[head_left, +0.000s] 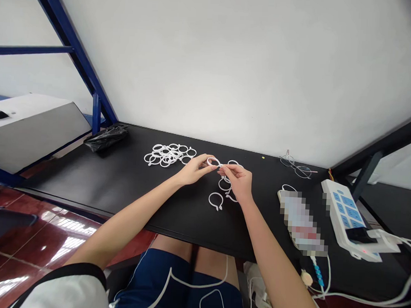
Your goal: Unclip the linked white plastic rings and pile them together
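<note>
Above the black table, my left hand [193,170] pinches one side of a white plastic ring [219,164]. My right hand [239,181] has thumb and fingertips closed on the same ring, at the small clasp ends. To the left of my left hand lies a heap of similar white rings [169,157], overlapping one another. Several more rings lie under and around my right hand, partly hidden by it. Nearer to me, one loose ring [210,202] lies flat with a gap between its two knobbed ends.
A pixelated phone [301,223] on a cable lies to the right, beside a white power strip [347,214] with a charger plugged in. Eyeglasses [303,171] rest near the wall. A black plastic bag [106,137] sits at the far left. White cables cross my lap.
</note>
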Demonstrator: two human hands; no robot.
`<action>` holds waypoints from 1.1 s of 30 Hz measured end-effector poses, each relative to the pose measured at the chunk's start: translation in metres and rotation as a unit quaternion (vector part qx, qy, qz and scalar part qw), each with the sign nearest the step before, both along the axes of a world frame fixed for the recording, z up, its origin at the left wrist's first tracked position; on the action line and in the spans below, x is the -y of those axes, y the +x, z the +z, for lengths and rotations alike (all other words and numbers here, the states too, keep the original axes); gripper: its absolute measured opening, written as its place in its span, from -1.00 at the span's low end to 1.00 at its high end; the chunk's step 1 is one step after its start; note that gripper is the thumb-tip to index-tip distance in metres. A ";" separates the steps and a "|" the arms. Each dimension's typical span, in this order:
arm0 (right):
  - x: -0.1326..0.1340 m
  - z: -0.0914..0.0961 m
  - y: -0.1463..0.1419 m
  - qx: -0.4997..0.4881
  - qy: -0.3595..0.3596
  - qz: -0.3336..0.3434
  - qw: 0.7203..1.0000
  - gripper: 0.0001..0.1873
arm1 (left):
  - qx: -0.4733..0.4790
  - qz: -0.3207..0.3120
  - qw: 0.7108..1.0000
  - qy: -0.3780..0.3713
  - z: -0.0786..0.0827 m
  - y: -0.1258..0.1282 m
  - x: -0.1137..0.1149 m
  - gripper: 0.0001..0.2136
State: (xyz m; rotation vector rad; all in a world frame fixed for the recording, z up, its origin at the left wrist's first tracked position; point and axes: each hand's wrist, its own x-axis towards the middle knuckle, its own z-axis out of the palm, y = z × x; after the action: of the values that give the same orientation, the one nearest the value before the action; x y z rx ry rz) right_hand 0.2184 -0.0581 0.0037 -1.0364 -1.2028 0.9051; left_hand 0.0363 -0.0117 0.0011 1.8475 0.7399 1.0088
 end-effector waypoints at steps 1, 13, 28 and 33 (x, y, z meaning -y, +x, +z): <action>0.000 0.000 0.000 -0.003 0.002 0.001 1.000 -0.72 | 0.001 -0.001 1.000 -0.001 0.000 0.000 0.000 -0.63; -0.001 0.002 -0.002 0.007 -0.007 0.005 1.000 -0.68 | 0.016 -0.003 1.000 -0.014 0.004 0.001 0.001 -0.64; 0.000 0.002 -0.002 0.030 -0.007 0.023 0.999 -0.64 | -0.040 -0.007 0.999 -0.003 0.009 -0.001 0.004 -0.62; -0.001 0.001 -0.003 0.021 -0.013 0.030 0.999 -0.62 | -0.078 -0.016 0.997 0.016 0.006 -0.002 0.002 -0.65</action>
State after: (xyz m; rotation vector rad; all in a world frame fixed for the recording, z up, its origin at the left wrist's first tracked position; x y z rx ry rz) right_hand 0.2149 -0.0575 0.0048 -1.0507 -1.2659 0.9510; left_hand 0.0342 -0.0137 0.0067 1.9752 0.7883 0.8685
